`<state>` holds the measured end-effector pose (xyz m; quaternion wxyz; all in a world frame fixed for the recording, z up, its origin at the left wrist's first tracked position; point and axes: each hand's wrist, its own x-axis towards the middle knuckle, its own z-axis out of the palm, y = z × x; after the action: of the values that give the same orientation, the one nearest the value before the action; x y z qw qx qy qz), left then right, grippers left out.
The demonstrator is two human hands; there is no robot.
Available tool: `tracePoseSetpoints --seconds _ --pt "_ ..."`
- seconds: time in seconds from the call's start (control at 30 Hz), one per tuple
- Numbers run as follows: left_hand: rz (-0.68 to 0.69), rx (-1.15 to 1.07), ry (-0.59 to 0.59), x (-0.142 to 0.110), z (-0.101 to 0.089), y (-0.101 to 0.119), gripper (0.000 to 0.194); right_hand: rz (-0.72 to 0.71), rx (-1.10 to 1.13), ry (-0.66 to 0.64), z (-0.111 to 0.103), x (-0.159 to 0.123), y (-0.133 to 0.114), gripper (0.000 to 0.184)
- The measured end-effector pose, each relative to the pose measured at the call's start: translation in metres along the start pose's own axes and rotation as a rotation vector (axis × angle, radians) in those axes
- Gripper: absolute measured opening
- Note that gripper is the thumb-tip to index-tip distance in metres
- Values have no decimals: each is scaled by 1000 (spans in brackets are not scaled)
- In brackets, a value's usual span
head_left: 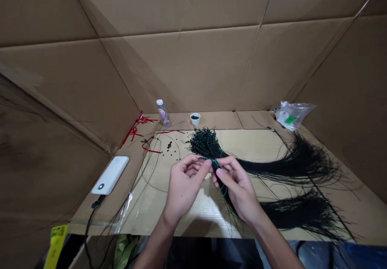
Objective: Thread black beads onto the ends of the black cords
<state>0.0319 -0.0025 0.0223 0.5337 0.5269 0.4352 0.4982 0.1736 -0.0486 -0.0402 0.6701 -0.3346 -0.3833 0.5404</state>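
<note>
My left hand [184, 182] and my right hand [237, 188] meet in the middle of the pale wooden board [256, 144]. Between them, a thin green thread [218, 167] loops around a thick bundle of black beaded cords [205, 143]. My left fingertips pinch the thread near the bundle. My right fingers hold the thread against the bundle's neck. The bundle's long black strands [302, 165] fan out to the right. A second black strand bunch [302, 212] lies nearer me, apart from my right hand.
Loose black beads [169, 148] and red cords [134, 130] lie left of my hands. Behind them stand a plastic bottle [163, 113] and a white cup [195, 119] of beads. A plastic bag [292, 115] sits back right, a white power bank [110, 175] left, with cardboard walls around.
</note>
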Motion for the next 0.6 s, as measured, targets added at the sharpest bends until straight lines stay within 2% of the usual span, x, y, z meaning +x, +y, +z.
tracePoseSetpoints --seconds 0.1,0.3,0.5,0.6 --pt "-1 8 -16 1 -2 -1 32 9 2 3 1 -1 1 13" --pt "39 -24 115 5 -1 -7 35 14 31 38 5 -3 0 17" --pt "37 -16 97 3 -2 -15 34 56 87 144 10 -2 -6 25" --pt "58 16 125 1 -3 -20 29 63 108 184 12 -2 -8 27"
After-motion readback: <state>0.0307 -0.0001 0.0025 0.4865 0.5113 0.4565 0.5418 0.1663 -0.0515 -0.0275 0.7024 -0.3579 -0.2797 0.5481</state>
